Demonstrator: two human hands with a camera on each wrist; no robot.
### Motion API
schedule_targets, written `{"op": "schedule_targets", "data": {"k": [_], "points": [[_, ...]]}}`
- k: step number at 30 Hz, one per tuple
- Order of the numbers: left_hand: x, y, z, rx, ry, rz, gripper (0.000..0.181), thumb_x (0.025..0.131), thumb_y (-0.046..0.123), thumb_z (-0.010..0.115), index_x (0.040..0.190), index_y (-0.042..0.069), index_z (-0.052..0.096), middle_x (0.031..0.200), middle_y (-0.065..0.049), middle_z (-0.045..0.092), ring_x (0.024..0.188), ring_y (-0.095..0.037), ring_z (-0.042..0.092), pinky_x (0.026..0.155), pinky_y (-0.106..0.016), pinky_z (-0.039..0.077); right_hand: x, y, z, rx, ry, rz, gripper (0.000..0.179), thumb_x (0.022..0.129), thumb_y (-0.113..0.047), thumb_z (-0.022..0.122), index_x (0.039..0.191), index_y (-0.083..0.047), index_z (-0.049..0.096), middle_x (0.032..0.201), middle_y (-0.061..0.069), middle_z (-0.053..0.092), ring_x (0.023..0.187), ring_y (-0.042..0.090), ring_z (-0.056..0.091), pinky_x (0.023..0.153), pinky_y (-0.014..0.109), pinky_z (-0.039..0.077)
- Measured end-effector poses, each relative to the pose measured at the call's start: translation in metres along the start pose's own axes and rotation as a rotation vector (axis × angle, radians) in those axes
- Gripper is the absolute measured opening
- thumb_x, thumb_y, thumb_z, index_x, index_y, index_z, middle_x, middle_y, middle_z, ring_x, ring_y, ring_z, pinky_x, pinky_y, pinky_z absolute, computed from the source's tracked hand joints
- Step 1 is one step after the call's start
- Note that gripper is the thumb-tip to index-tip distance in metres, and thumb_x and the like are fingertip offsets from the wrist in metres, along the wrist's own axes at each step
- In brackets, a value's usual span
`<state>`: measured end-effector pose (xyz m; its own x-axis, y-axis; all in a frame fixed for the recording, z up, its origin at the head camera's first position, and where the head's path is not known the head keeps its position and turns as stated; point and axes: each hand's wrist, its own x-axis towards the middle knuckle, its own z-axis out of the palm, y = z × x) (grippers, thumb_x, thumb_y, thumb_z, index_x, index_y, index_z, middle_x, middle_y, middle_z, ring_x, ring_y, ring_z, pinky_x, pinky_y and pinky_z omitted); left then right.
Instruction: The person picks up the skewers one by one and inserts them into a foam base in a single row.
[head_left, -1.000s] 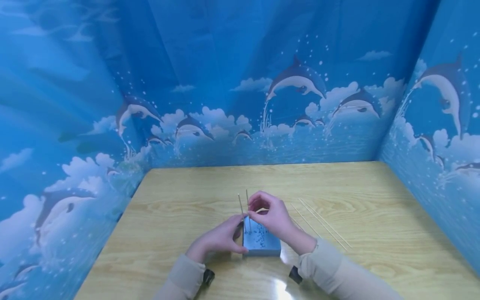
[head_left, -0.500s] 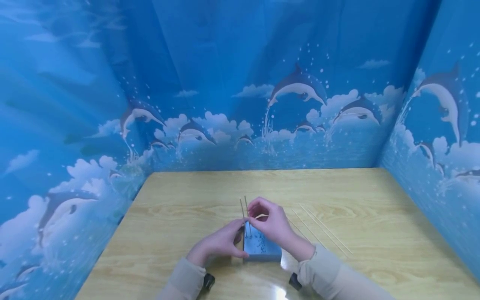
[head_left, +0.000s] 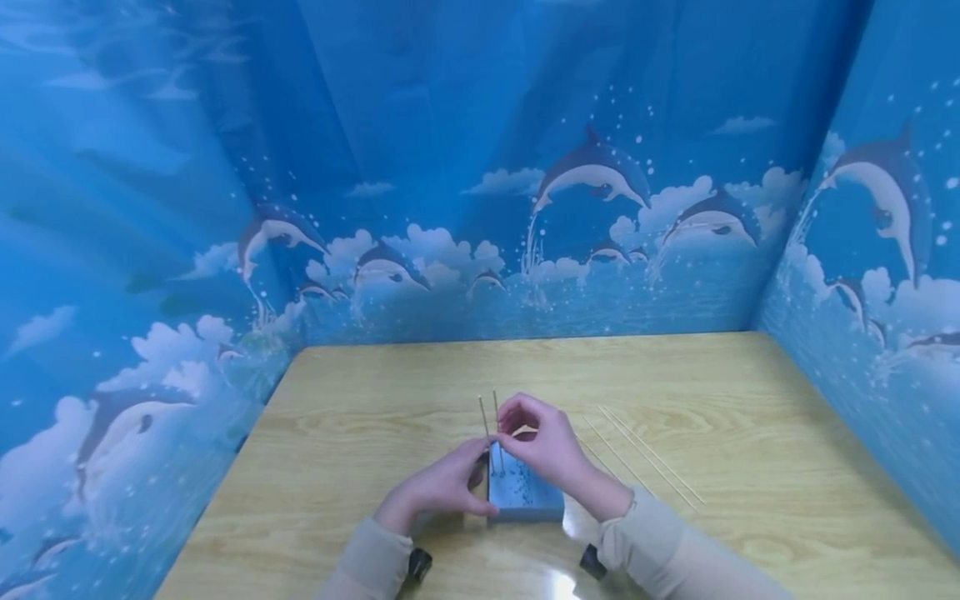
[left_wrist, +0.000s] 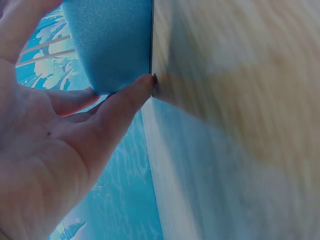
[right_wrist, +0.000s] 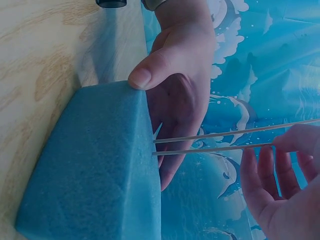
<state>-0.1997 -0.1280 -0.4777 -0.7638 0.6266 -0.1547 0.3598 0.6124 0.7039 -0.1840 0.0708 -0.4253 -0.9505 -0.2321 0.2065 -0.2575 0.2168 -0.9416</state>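
Note:
A light blue foam block (head_left: 525,498), its top dotted with small dark holes, sits on the table. Two thin wooden sticks rise from its far left part: a left stick (head_left: 482,412) and a right stick (head_left: 495,407). My left hand (head_left: 442,485) grips the block's left side, with its thumb at the near corner and its fingers toward the far side. Thumb and fingertips of my right hand (head_left: 551,442) pinch the right stick above the block. In the right wrist view both sticks enter the block (right_wrist: 95,160) side by side, and the pinched stick (right_wrist: 200,150) is the lower one.
To the right of the right hand, several loose thin sticks (head_left: 654,455) lie slantwise on the wooden table (head_left: 360,417). Blue dolphin-print curtains (head_left: 420,167) enclose the table's back and sides. A dark wrist camera (head_left: 592,562) shows under the right sleeve.
The pinched stick has tilted slightly left and then back, its top shifting a little against the other stick. Both hands keep their hold; the whole head view has shifted slightly.

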Motion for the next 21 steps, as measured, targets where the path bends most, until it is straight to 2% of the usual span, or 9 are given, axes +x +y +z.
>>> {"op": "schedule_targets", "data": {"k": [5,12,16,21], "points": [[0.000,-0.001,0.000,0.015,0.002,-0.002,0.105,0.071,0.035,0.086,0.156,0.018,0.028,0.157,-0.008,0.038,0.139,-0.024,0.043,0.115,-0.040,0.042,0.001,-0.002,-0.001,-0.006,-0.018,0.019,0.020,0.080,0.004,0.074,0.098,-0.002,0.066,0.090,0.009,0.069,0.087,0.017,0.065,0.079,0.028,0.063],[0.001,0.000,-0.001,0.015,0.011,-0.002,0.105,0.070,0.036,0.086,0.155,0.015,0.028,0.156,-0.010,0.039,0.138,-0.024,0.044,0.115,-0.042,0.042,0.004,-0.004,-0.008,-0.052,-0.035,0.012,0.020,0.081,0.003,0.072,0.099,-0.005,0.067,0.092,0.011,0.070,0.087,0.015,0.066,0.078,0.024,0.062],[0.000,0.000,0.000,0.018,0.004,-0.026,0.107,0.070,0.038,0.086,0.155,0.009,0.028,0.156,-0.012,0.038,0.140,-0.026,0.042,0.118,-0.045,0.038,0.004,0.001,-0.018,-0.107,-0.043,0.026,0.021,0.083,0.002,0.071,0.101,-0.009,0.068,0.095,0.014,0.070,0.087,0.013,0.066,0.077,0.023,0.061],[-0.001,0.001,0.001,0.027,0.016,-0.038,0.110,0.068,0.039,0.087,0.154,0.006,0.027,0.156,-0.015,0.037,0.141,-0.028,0.041,0.119,-0.046,0.036,0.007,0.003,-0.040,-0.182,-0.026,0.048,0.025,0.083,0.000,0.073,0.106,-0.008,0.068,0.094,0.009,0.071,0.088,0.013,0.067,0.079,0.024,0.059]]}}
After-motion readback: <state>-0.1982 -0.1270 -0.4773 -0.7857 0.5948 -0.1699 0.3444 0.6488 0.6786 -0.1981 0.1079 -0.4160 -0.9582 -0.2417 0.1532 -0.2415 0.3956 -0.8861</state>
